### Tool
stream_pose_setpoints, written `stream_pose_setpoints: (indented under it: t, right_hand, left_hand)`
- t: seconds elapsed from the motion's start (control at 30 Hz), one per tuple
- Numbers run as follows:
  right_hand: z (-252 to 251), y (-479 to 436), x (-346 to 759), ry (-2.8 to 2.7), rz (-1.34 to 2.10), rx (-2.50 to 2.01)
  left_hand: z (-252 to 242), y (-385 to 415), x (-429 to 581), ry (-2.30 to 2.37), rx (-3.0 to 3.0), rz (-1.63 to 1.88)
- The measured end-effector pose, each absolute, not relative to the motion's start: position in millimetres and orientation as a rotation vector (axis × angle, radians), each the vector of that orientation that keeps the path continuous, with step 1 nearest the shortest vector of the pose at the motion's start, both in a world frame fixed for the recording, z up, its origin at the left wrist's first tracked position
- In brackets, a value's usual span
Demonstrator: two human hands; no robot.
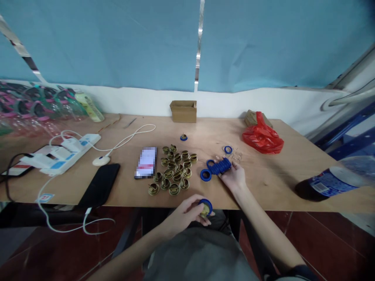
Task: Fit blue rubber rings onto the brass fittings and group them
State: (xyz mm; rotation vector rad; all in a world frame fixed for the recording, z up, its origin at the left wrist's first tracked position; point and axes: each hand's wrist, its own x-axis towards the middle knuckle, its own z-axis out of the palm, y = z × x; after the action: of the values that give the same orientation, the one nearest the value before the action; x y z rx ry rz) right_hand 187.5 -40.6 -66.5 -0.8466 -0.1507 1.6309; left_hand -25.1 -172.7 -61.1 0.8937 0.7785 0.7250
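My left hand [187, 212] is closed below the table's front edge, pinching a brass fitting with a blue ring [205, 207] on it. My right hand [233, 175] lies on the wooden table [281, 171], fingers curled on a row of stacked blue rings [219, 167]. Two more blue rings [207, 169] lie at the stack's left end. Several brass fittings [175, 168] are grouped to the left of it. A single blue ring [228, 149] lies beyond my right hand beside thin wire rings [236, 156].
A lit phone [145, 162], a black phone [101, 184], a white power strip [66, 154] with cables, a small cardboard box [183, 111], a red plastic bag [262, 137], a dark drink bottle [331, 181] on its side, and one assembled fitting [183, 137] sit on the table.
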Motion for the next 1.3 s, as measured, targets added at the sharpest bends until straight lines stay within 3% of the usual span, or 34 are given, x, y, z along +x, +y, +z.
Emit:
stream_pose_setpoints:
  t: [0.3,0.7,1.13,1.3]
  right_hand:
    - [-60.7,-44.7,174.7,-0.247,1.403,-0.875]
    - [-81.1,-44.8,179.3,-0.951,0.855,-1.196]
    - [-61.2,-58.4,213.4,-1.971,0.092,-1.678]
    - [-51.2,-64.3,213.8,-2.011,0.065,-1.678]
  left_hand:
    - [-61.0,-172.3,-24.7,0.806,0.910,0.722]
    - [-63.6,-171.4,-24.7,0.802,0.934,0.742]
    - [-68.7,-168.9,-23.3,0.785,0.889,0.765]
    - [-68.0,-168.7,-23.0,0.794,0.892,0.762]
